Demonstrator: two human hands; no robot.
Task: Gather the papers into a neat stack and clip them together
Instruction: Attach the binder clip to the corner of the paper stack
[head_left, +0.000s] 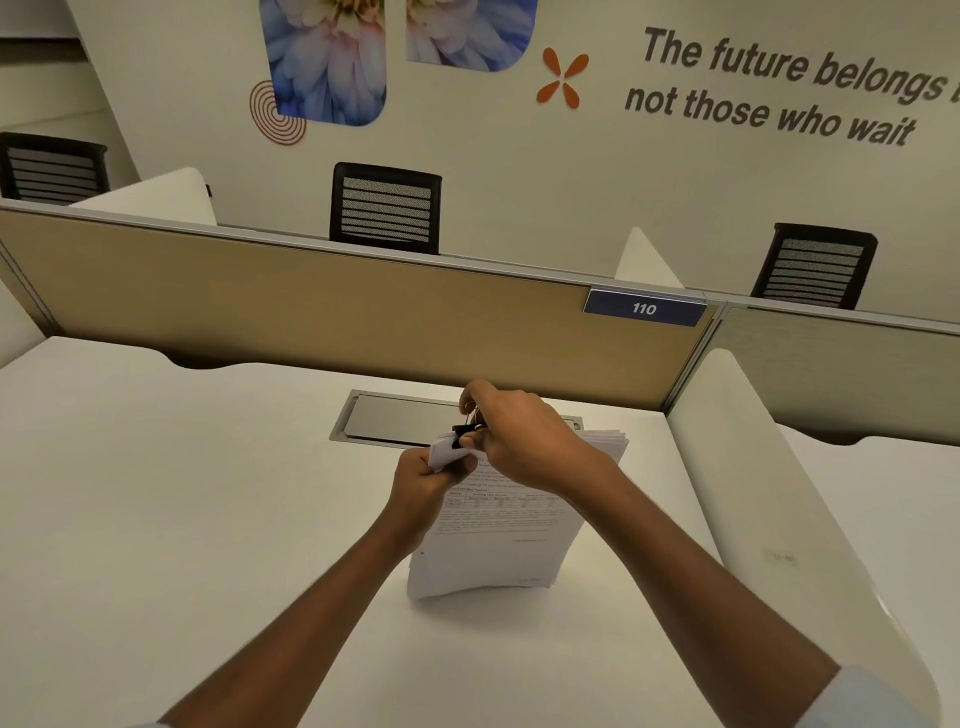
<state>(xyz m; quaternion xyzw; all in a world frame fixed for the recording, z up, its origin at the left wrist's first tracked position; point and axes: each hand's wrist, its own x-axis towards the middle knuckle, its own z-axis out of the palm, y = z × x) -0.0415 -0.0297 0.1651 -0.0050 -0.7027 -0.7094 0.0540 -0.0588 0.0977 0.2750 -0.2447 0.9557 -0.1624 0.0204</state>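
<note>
A thick stack of printed white papers stands tilted on the white desk, its lower edge resting on the desk and its top raised. My left hand grips the stack's upper left corner, which bends over my fingers. My right hand pinches a black binder clip by its wire handles at that same corner. The clip's jaws touch the top edge of the papers; whether they are fully seated I cannot tell.
A grey metal cable hatch lies in the desk just behind the papers. A tan partition with a blue "110" plate closes the back. A white side divider stands to the right. Black mesh chairs sit beyond.
</note>
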